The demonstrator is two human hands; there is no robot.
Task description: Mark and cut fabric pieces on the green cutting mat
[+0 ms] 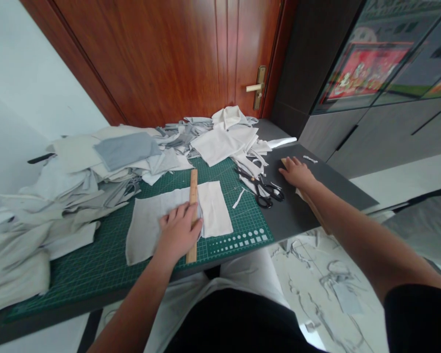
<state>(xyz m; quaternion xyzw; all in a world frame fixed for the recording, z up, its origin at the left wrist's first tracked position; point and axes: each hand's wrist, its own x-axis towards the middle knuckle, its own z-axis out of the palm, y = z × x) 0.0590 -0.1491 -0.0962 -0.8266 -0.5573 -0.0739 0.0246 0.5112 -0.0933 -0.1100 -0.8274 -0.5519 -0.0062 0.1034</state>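
Observation:
My left hand [179, 232] lies with its fingers spread over a wooden ruler [193, 189], pressing it onto the cloth. Beneath the ruler, a pale grey cloth piece [145, 230] is on the left and a cream cloth piece [216, 208] on the right; where they meet is partly hidden. My right hand [298, 173] reaches out to the dark tabletop on the right, its fingers closed over a light wooden strip [283, 161]. Much of that strip is hidden under my hand and forearm. Black-handled scissors [263, 191] lie between my hands, nearer the right one.
A green cutting mat [110, 260] covers much of the dark table [281, 215]. Heaped grey and cream fabric [77, 171] spreads along the left and back, with more cream cloth [224, 142] behind. Thin scraps [238, 198] lie about. A wooden door [161, 59] and cabinet [338, 132] stand beyond.

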